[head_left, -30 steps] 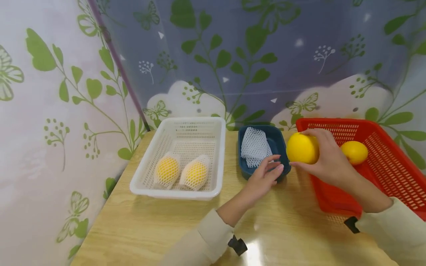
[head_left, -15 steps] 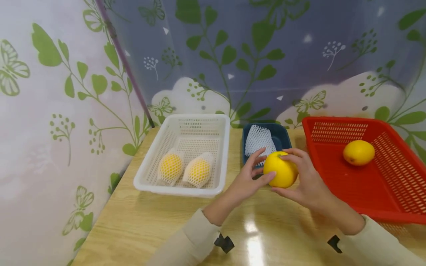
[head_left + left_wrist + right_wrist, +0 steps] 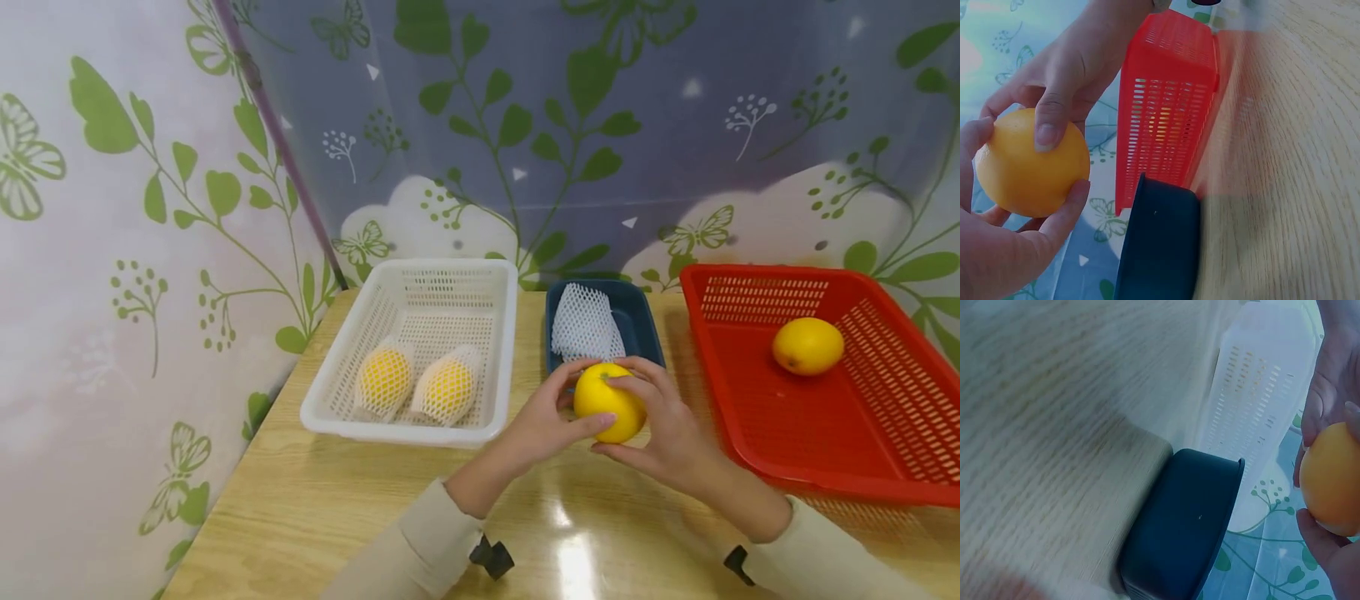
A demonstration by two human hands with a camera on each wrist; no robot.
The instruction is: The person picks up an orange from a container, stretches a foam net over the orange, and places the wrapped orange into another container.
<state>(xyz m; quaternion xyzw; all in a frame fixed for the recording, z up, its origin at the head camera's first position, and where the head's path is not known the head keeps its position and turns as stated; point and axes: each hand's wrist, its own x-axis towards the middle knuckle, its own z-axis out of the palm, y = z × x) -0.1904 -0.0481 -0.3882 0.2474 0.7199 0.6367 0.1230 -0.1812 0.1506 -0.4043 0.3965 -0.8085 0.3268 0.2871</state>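
A round yellow citrus fruit (image 3: 617,414) with a small green stem mark is held in front of the dark blue tray (image 3: 641,321). My left hand (image 3: 542,429) grips its left side, thumb across the front. From the right, my right hand (image 3: 678,442) grips the same fruit, a finger over its top. In the left wrist view the fruit (image 3: 1016,175) sits above table level between both hands' fingertips. The right wrist view shows only part of the fruit (image 3: 1330,481), cut by the frame edge. White foam net sleeves (image 3: 581,321) lie inside the blue tray.
To the left stands a white basket (image 3: 495,358) with two netted yellow fruits (image 3: 384,379) in it. A red basket (image 3: 795,425) on the right contains one bare yellow fruit (image 3: 808,346). A patterned curtain (image 3: 480,125) hangs behind the wooden table (image 3: 360,517).
My right hand has brought the fruit leftward from beside the red basket to the front of the blue tray. My left hand has moved from the tray's edge onto the fruit.
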